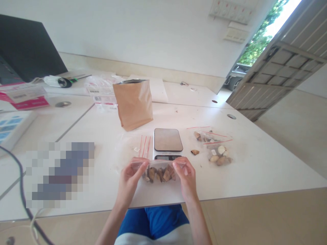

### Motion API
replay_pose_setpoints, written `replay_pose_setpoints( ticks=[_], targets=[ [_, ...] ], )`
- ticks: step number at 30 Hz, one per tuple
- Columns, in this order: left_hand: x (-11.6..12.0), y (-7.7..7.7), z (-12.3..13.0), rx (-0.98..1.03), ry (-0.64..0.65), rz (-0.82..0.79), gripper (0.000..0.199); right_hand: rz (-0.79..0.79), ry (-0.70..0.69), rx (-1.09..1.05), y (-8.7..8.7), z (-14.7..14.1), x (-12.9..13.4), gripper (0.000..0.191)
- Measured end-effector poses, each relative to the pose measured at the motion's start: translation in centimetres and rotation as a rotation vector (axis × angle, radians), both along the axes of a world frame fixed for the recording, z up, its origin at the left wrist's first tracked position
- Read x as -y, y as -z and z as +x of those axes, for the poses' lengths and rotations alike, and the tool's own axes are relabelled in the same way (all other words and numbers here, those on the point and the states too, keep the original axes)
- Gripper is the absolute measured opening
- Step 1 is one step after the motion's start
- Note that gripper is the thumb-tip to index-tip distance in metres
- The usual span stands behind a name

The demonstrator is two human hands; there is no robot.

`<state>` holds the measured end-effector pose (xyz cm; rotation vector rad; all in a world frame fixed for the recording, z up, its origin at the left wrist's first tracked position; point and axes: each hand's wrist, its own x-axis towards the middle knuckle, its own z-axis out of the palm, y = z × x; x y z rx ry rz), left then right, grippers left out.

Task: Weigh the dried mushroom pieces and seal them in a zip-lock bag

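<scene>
The person sits at the near edge of a white counter point(255, 163), holding a small clear zip bag point(159, 173) up between both hands just above that edge, in front of the scale point(168, 143). The left hand point(129, 180) pinches the bag's top left corner between thumb and fingers; the right hand point(186, 177) pinches the top right corner the same way, so each grip is pressed together on the plastic strip along the mouth. Brown and pale chunks sit bunched in the bag's bottom.

To my eye the bag is light and floppy, thin film that will sag and crinkle, slick under dry fingers, and the pieces inside look hard but brittle enough to chip. The stiffer seal strip along the top seems the sound place to hold it, as both hands do now.

Behind the scale stands a brown paper pouch point(134, 103), upright and open at the top. To the right lie 2 filled bags point(217, 149) with red-lined seals, close together, and 1 loose chunk point(195, 152) rests just beside the scale. Empty bags point(139, 146) lie flat to the scale's left.

The counter is smooth, matte and pale. A plain white wall runs behind it, and an open door point(278, 68) at the right lets in daylight and greenery.
</scene>
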<state>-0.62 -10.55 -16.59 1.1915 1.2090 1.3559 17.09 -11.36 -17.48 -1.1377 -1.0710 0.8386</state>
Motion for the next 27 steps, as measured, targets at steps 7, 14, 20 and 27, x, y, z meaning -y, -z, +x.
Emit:
replay_pose_setpoints(
  ticks=[7,14,20,27],
  targets=[
    [0.1,0.1,0.0,0.039,0.143,-0.027,0.029,-0.092,-0.174,-0.056,-0.1,-0.1,0.3,0.022],
    [-0.1,-1.2,0.4,-0.023,0.066,-0.005,0.025,-0.059,-0.173,0.053,-1.4,-0.7,0.0,0.020],
    [-0.1,-1.9,0.1,-0.092,0.050,0.011,0.023,0.034,-0.099,0.058,-1.6,-0.8,-0.3,0.017],
    [0.1,-1.4,-0.1,0.048,0.098,-0.029,0.026,0.031,-0.146,-0.025,-1.5,-1.1,-0.6,0.019]
  ],
)
